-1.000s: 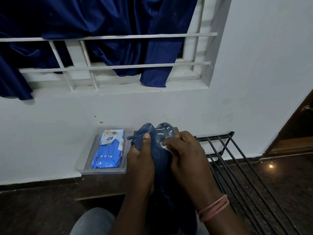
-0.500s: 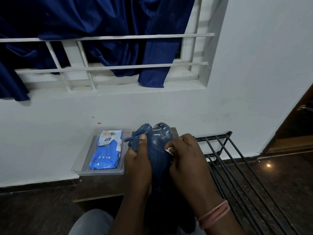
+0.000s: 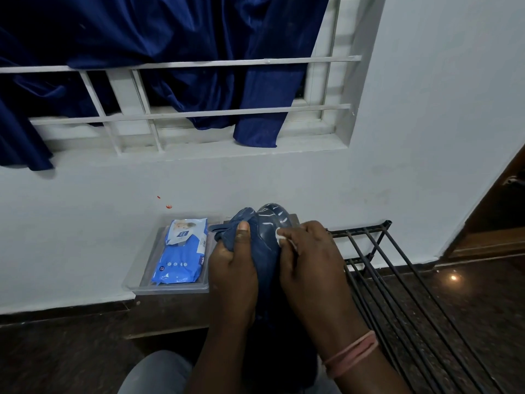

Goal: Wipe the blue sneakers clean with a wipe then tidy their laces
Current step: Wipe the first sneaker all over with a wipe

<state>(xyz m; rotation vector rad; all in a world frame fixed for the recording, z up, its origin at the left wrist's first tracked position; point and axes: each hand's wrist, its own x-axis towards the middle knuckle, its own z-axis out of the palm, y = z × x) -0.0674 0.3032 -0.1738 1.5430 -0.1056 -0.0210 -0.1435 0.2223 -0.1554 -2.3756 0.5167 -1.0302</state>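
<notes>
Gripping the blue sneaker [image 3: 262, 248] in my left hand [image 3: 233, 268], I had it turned toe-up with the sole facing me, my thumb pressed flat along the fabric upper and the other fingers wrapped round behind it. My right hand [image 3: 309, 265] was curled tight on the wipe [image 3: 279, 234], a small white wad pinched at my fingertips and pushed against the right edge of the sole, just below the toe. A loop of lace [image 3: 220, 227] poked out to the left of my thumb. Down to my left sat the blue pack of wipes [image 3: 180, 250], lying flat in a clear plastic tray [image 3: 136, 277] against the white wall. To my right ran the black wire rack [image 3: 397, 280], and on my right wrist I wore a pink band [image 3: 352, 355].
</notes>
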